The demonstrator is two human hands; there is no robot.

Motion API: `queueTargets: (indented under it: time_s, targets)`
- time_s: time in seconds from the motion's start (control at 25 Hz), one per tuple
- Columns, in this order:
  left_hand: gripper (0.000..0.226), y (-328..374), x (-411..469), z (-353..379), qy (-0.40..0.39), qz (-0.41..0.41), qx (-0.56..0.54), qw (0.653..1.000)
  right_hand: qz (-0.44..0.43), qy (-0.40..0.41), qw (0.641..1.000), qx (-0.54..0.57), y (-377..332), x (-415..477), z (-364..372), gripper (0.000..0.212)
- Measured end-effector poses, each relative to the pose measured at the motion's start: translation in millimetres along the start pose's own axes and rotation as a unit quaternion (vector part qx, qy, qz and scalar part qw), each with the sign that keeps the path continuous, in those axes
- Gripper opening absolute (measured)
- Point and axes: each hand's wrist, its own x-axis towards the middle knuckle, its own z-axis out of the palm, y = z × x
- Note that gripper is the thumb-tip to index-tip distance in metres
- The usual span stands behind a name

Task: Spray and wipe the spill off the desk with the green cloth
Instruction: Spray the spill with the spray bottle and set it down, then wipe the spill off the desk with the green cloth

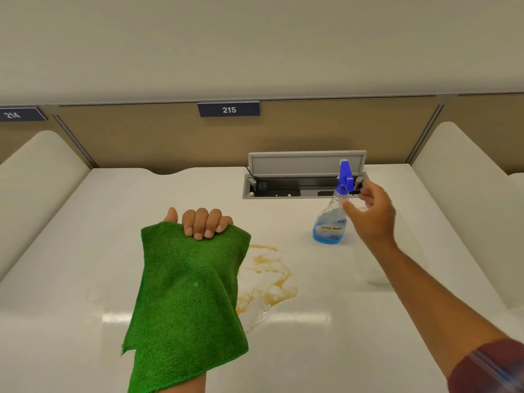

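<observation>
My left hand (202,222) is raised over the white desk (85,251), shut on the top edge of a green cloth (187,296) that hangs down over my wrist and forearm. A yellow-brown spill (269,282) lies on the desk just right of the cloth, partly hidden by it. A clear spray bottle (331,219) with blue liquid and a blue trigger head stands upright behind the spill. My right hand (371,211) hovers right beside the bottle's neck, fingers spread and curved, holding nothing.
An open grey cable hatch (304,177) is set into the desk at the back, directly behind the bottle. Beige partition walls with a "215" plate (228,109) close the back, and white side dividers (465,199) flank the desk.
</observation>
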Motion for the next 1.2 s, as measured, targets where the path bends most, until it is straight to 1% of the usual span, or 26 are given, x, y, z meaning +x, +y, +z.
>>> queueTargets:
  time_s: [0.04, 0.08, 0.12, 0.16, 0.2, 0.24, 0.28, 0.32, 0.36, 0.4, 0.44, 0.48, 0.52, 0.56, 0.6, 0.64, 0.68, 0.76, 0.84, 0.88, 0.92, 0.96, 1.04, 1.08, 1.12, 1.2]
  targets:
    - [0.048, 1.3, 0.2, 0.7, 0.006, 0.002, 0.004, 1.000, -0.067, 0.073, 0.995, 0.002, -6.0, -20.3, -2.0, 0.046]
    - [0.048, 1.6, 0.7, 0.2, 0.012, 0.002, 0.006, 1.000, -0.123, 0.109, 0.986, 0.009, -17.5, -43.1, -2.4, 0.030]
    - [0.048, 1.2, 1.7, -0.4, 0.015, -0.001, 0.008, 1.000, -0.161, 0.109, 0.980, 0.030, -29.9, -63.7, 0.7, 0.020]
    - [0.047, 0.4, 3.0, -0.2, 0.013, -0.006, 0.008, 1.000, -0.178, 0.083, 0.979, 0.062, -44.8, -82.7, 6.0, 0.017]
    - [0.048, -0.8, 4.6, 1.0, 0.008, -0.012, 0.006, 1.000, -0.171, 0.046, 0.979, 0.099, -57.8, -99.5, 15.0, 0.021]
    - [0.048, -2.3, 6.4, 3.2, 0.004, -0.020, 0.003, 1.000, -0.139, -0.005, 0.980, 0.139, -71.9, -114.6, 25.2, 0.028]
    - [0.048, -3.6, 7.6, 4.9, 0.000, -0.027, -0.001, 1.000, -0.080, -0.069, 0.975, 0.194, -82.5, -127.3, 38.9, 0.036]
    - [0.049, -4.1, 8.0, 6.3, -0.010, -0.035, -0.006, 0.999, 0.003, -0.142, 0.954, 0.264, -95.0, -139.3, 52.7, 0.048]
    - [0.050, -4.7, 8.2, 8.5, -0.027, -0.041, -0.015, 0.999, 0.078, -0.219, 0.910, 0.344, -106.8, -152.5, 66.1, 0.061]
    - [0.052, -5.6, 7.8, 11.1, -0.042, -0.045, -0.025, 0.998, 0.127, -0.293, 0.845, 0.429, -117.8, -166.0, 78.6, 0.069]
    - [0.054, -5.4, 7.3, 14.0, -0.051, -0.048, -0.036, 0.997, 0.144, -0.350, 0.768, 0.516, -128.3, -179.0, 90.3, 0.068]
    - [0.056, -5.1, 6.2, 16.2, -0.051, -0.051, -0.041, 0.997, 0.135, -0.388, 0.701, 0.583, -138.9, -190.3, 99.5, 0.061]
    - [0.057, -3.8, 4.9, 17.6, -0.049, -0.054, -0.040, 0.997, 0.135, -0.404, 0.649, 0.630, -148.4, -199.7, 106.0, 0.053]
    - [0.057, -1.6, 3.3, 18.8, -0.046, -0.057, -0.036, 0.997, 0.154, -0.417, 0.607, 0.659, -158.0, -207.4, 108.5, 0.054]
    - [0.057, 1.3, 1.5, 19.2, -0.045, -0.060, -0.037, 0.996, 0.180, -0.435, 0.578, 0.667, -163.8, -213.5, 109.4, 0.066]
    - [0.057, 5.0, -0.6, 18.0, -0.045, -0.061, -0.037, 0.996, 0.204, -0.452, 0.562, 0.662, -167.1, -218.2, 109.6, 0.079]
    - [0.056, 9.2, -1.7, 15.9, -0.052, -0.059, -0.039, 0.996, 0.230, -0.461, 0.565, 0.644, -168.2, -220.6, 108.6, 0.082]
    - [0.056, 19.7, -0.7, 5.3, -0.079, -0.062, -0.050, 0.994, 0.288, -0.463, 0.595, 0.590, -169.7, -222.6, 100.4, 0.068]
    - [0.053, 32.4, 2.6, -9.6, -0.080, -0.069, -0.062, 0.992, 0.340, -0.432, 0.623, 0.557, -167.0, -225.4, 94.6, 0.059]
    - [0.051, 38.1, 2.0, -12.9, -0.059, -0.065, -0.059, 0.994, 0.353, -0.411, 0.633, 0.554, -164.9, -228.2, 92.1, 0.057]
    - [0.049, 44.2, -0.3, -14.3, -0.026, -0.059, -0.052, 0.997, 0.363, -0.390, 0.641, 0.552, -163.5, -231.3, 88.1, 0.056]
    - [0.046, 51.3, -5.1, -14.0, 0.032, -0.051, -0.028, 0.998, 0.374, -0.372, 0.647, 0.550, -161.7, -234.5, 83.9, 0.055]
    - [0.040, 69.6, -19.7, -16.0, 0.187, -0.026, 0.017, 0.982, 0.396, -0.338, 0.650, 0.554, -155.8, -240.8, 76.3, 0.057]
    - [0.038, 79.3, -26.5, -20.0, 0.231, -0.016, 0.022, 0.973, 0.405, -0.316, 0.656, 0.553, -152.9, -243.3, 71.2, 0.060]
    - [0.039, 88.8, -32.3, -26.3, 0.250, -0.018, 0.025, 0.968, 0.414, -0.293, 0.659, 0.555, -147.7, -244.1, 65.9, 0.062]
    - [0.047, 109.2, -42.9, -46.7, 0.261, -0.057, 0.057, 0.962, 0.422, -0.250, 0.668, 0.559, -134.4, -241.2, 55.8, 0.067]
